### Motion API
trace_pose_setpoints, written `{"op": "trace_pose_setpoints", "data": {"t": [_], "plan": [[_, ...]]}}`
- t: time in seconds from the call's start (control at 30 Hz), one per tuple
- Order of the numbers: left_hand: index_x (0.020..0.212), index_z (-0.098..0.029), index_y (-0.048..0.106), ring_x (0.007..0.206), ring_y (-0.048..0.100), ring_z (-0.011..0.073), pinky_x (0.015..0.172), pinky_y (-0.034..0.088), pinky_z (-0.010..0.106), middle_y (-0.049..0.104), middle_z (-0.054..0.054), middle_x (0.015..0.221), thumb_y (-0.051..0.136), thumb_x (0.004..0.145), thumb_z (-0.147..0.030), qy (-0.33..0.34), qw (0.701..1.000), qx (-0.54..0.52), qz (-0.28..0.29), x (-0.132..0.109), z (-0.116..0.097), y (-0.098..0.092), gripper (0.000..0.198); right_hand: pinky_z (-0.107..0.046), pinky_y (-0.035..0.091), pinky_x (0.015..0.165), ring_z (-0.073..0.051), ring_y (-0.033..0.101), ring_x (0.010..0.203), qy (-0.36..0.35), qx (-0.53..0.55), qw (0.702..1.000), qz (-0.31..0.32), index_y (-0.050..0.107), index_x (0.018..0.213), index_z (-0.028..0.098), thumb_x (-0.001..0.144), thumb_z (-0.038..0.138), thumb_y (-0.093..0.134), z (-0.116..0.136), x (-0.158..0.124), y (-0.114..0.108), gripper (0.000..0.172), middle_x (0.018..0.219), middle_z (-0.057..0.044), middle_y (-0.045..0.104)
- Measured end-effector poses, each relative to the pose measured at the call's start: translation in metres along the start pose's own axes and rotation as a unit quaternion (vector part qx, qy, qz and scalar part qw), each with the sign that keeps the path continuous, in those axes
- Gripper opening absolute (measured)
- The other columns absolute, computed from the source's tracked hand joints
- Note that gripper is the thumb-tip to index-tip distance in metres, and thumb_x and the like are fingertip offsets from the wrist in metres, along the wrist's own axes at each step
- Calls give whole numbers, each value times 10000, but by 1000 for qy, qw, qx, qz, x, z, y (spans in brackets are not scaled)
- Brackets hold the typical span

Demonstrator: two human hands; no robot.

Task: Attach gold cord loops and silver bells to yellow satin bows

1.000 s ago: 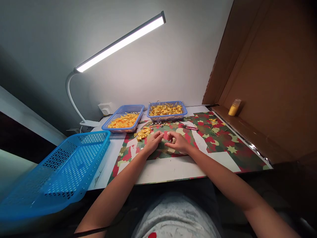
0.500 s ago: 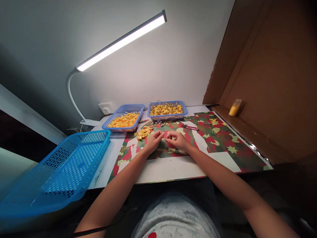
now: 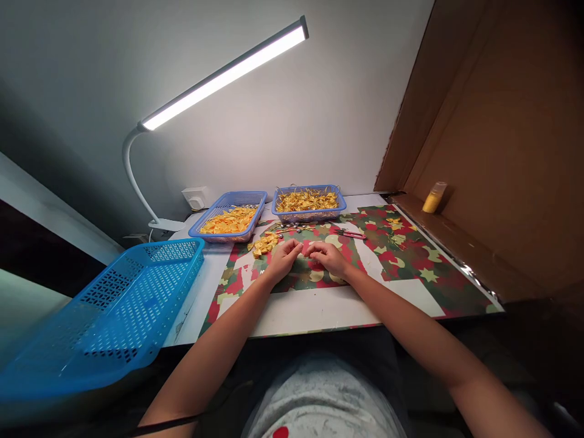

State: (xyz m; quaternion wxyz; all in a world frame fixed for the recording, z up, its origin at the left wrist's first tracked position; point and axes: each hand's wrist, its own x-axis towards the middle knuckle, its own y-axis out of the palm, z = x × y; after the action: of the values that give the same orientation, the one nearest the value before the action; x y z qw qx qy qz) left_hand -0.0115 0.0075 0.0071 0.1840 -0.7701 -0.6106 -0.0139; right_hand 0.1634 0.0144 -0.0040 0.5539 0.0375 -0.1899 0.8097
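Note:
Over the middle of the patterned mat, my left hand (image 3: 285, 257) and my right hand (image 3: 327, 258) face each other with a small gap between their fingertips. Both are closed in a pinch; whatever they hold is too small to make out. Just left of my left hand lies a pile of yellow bow-like pieces (image 3: 264, 244). Behind my hands are small silvery beads or bells (image 3: 298, 229) and thin gold strips. A pair of small snips (image 3: 350, 234) with reddish handles rests beyond my right hand.
A blue-violet basket of yellow pieces (image 3: 197, 233) stands back left, another with gold bows and ties (image 3: 308, 217) behind centre. A large blue basket (image 3: 194, 255) sits at left under a lamp (image 3: 223, 76). A bottle of yellow stuff (image 3: 433, 198) stands right, near thread scraps (image 3: 396, 234).
My right hand's fingers have shifted slightly, their tips a little lower and more curled. My left hand stays nearly in place.

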Motion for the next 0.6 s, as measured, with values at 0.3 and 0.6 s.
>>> {"op": "trace_pose_setpoints", "data": {"t": [0.3,0.6], "plan": [[657,-187,505,565,371,111,554,306,240,443,-44,595,575,798,-557,16,1000,0,13,2,1,2,402,-233,388,565,-98,475,587,23,-2,1000,-6,578,639,157,806,292,589,-9,9,11,214,647,28,532],[614,-187,480,569,350,111,551,295,239,413,-45,580,598,789,-539,23,999,22,-5,2,1,3,411,-336,555,757,-160,639,866,41,5,999,9,616,1085,131,940,353,574,-22,13,8,268,1034,-57,645]]}}
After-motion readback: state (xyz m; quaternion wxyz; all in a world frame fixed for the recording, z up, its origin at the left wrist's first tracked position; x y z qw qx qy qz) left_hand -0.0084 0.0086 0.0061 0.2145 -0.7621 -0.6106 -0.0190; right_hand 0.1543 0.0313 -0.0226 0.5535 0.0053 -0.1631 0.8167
